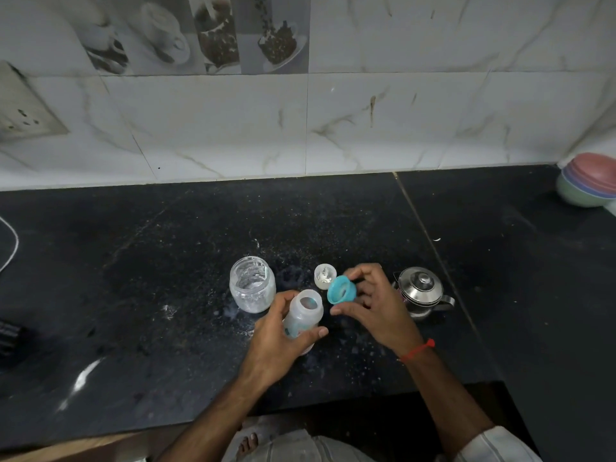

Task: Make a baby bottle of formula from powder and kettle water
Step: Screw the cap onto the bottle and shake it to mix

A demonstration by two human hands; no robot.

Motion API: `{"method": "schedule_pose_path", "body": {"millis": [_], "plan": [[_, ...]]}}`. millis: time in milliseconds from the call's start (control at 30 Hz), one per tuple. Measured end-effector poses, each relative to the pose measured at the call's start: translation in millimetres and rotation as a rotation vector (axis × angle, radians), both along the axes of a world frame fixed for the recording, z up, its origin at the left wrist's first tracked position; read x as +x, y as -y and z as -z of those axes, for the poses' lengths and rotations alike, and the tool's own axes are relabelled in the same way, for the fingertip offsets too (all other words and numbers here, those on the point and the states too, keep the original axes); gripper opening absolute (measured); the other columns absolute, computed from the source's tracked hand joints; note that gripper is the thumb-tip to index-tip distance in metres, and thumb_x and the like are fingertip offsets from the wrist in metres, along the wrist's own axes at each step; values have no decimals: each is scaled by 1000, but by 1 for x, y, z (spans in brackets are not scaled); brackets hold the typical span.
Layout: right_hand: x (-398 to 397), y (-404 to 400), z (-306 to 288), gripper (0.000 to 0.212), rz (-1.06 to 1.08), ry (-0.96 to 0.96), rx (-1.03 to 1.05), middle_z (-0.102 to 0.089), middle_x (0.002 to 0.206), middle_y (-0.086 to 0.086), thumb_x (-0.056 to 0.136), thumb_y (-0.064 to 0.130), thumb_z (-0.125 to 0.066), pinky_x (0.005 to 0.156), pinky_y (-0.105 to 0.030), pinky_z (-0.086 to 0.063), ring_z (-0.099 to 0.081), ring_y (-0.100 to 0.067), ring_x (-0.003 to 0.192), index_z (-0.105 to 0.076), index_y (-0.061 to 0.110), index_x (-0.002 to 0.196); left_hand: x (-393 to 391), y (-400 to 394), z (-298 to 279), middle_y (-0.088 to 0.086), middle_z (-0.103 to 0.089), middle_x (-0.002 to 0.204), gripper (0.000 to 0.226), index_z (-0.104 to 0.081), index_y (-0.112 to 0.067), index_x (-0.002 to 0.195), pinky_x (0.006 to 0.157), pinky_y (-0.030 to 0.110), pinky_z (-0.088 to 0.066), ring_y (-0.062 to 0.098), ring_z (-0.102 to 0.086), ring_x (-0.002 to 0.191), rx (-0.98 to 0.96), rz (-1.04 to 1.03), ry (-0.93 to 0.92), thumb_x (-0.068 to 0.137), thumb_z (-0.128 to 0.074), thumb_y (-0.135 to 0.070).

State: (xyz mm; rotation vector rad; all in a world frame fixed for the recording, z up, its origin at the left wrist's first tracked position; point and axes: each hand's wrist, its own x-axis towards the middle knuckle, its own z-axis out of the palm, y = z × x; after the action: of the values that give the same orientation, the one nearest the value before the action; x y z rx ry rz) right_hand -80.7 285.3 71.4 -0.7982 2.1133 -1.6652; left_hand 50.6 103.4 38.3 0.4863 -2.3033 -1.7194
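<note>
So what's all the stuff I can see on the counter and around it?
Clear baby bottle: one, translucent with a pale print, open at the top, held over the black counter.
Teal screw ring: one, held just right of the bottle's mouth.
Clear glass jar: one, open, with white powder inside, left of the bottle.
Small white cap: one, behind the ring.
Shiny steel kettle: one, lidded, at the right.
Stacked plastic bowls: pink, purple, green, far right corner.
White cord: one, left edge.
Wall socket: one, on the marble tiles.
Red wrist thread: one.
Left hand: grips the bottle.
Right hand: holds the ring.
</note>
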Motion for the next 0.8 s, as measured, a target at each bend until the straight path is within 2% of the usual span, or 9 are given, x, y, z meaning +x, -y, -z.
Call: {"method": "schedule_pose_path", "body": {"millis": [100, 200, 300, 433, 567, 633, 700, 733, 800], "plan": [[-4, 2, -24, 48, -136, -180, 82, -67, 125, 9, 77, 30, -91, 93, -40, -60, -68, -20, 115, -67, 31, 118, -3, 1, 0, -27, -69, 117, 62, -56, -50, 118, 84, 13, -55, -1, -67, 110, -16, 38, 1, 66, -87, -62], [-8, 1, -40, 43, -283, -308, 204, -65, 134, 5, 84, 6, -85, 95, -25, -56, -62, -12, 124, -73, 19, 124, -6, 1, -2, -24, -70, 117, 61, -57, -52, 118, 83, 17, -57, 4, -68, 108, -24, 70, -12, 67, -87, -62], [-7, -1, -52, 42, -362, -382, 300, -64, 136, 4, 88, 4, -80, 101, -24, -51, -57, -10, 127, -74, 16, 127, -8, 3, -3, -24, -69, 116, 60, -61, -51, 119, 82, 19, -58, 6, -69, 105, -47, 105, -24, 66, -87, -62], [-2, 3, -61, 38, -378, -443, 331, -68, 130, -1, 89, 13, -82, 104, -20, -47, -59, -10, 122, -75, 16, 126, -7, 6, -4, -22, -73, 117, 64, -66, -44, 124, 89, 27, -60, 8, -71, 109, -40, 135, -52, 66, -89, -60], [3, 8, -63, 41, -224, -436, 325, -73, 102, -1, 83, 39, -87, 80, -24, -57, -67, -7, 88, -77, 15, 115, -7, 7, -7, -20, -75, 118, 66, -69, -44, 127, 91, 24, -60, 6, -72, 110, 1, 131, -75, 66, -91, -58], [13, 16, -61, 56, -18, -501, 426, -72, 78, 2, 78, 69, -75, 66, -33, -57, -65, -12, 67, -73, 16, 95, -9, 6, -10, -19, -76, 120, 69, -69, -42, 129, 91, 23, -60, 4, -72, 111, 7, 141, -88, 66, -92, -57], [20, 22, -56, 71, 208, -617, 508, -66, 63, 5, 78, 87, -51, 58, -33, -50, -59, -13, 56, -65, 18, 79, -13, 6, -14, -16, -76, 122, 75, -69, -36, 133, 94, 25, -59, 5, -71, 114, 6, 157, -91, 65, -91, -59], [22, 22, -55, 75, 281, -594, 437, -62, 60, 5, 83, 89, -41, 57, -33, -46, -57, -14, 55, -62, 18, 74, -14, 7, -16, -15, -75, 123, 78, -68, -35, 135, 95, 27, -59, 6, -71, 114, 7, 161, -89, 66, -90, -63], [23, 22, -53, 74, 338, -347, 139, -64, 68, 4, 94, 80, -37, 63, -38, -47, -60, -14, 64, -68, 15, 79, -17, 11, -20, -17, -74, 123, 77, -65, -40, 135, 94, 23, -58, 4, -70, 114, 21, 156, -94, 67, -87, -68]]}}
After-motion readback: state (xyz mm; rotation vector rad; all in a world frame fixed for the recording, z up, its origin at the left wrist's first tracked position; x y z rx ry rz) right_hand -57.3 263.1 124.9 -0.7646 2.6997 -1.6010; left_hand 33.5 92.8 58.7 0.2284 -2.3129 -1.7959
